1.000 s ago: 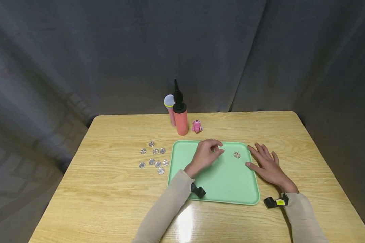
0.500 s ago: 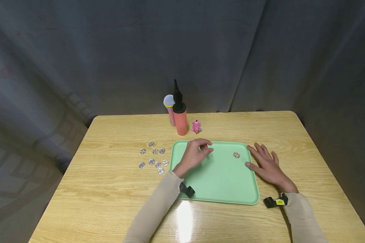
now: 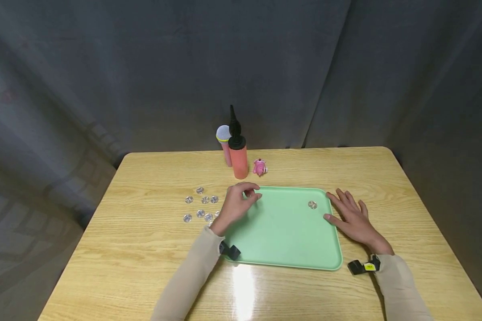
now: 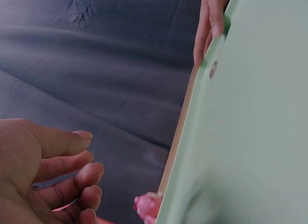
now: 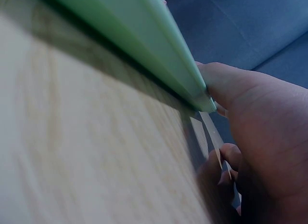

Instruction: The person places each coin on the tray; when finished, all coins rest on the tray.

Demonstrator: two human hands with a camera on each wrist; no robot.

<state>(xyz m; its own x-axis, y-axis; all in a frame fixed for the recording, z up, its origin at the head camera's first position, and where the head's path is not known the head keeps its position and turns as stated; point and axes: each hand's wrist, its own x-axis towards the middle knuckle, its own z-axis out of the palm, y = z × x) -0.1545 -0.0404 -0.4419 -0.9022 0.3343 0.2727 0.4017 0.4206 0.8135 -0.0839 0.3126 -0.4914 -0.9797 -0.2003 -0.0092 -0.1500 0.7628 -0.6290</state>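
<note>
My left hand [image 3: 236,203] hovers over the left end of a mint-green tray [image 3: 289,240]. Its fingers are loosely bent, and the left wrist view shows a gap between thumb [image 4: 62,141] and fingers with nothing in it. One silver coin [image 3: 312,204] lies in the tray near its right end. My right hand [image 3: 355,223] rests spread at the tray's right edge, thumb [image 5: 221,82] touching the rim and the other fingers reaching past the corner. Several silver coins [image 3: 201,213] lie on the table left of the tray, a few partly hidden behind the left hand and wrist.
Behind the tray stand a coral hand pump [image 3: 239,162] with a black nozzle and a pink toy microphone [image 3: 224,136]. A small pink figurine [image 3: 259,167] is right of them. Dark curtains [image 3: 176,80] hang around the wooden table [image 3: 124,249].
My left hand has moved leftward across the tray, from near its middle to its left end, now covering part of the nearest coins. The right hand and the tray stay where they were.
</note>
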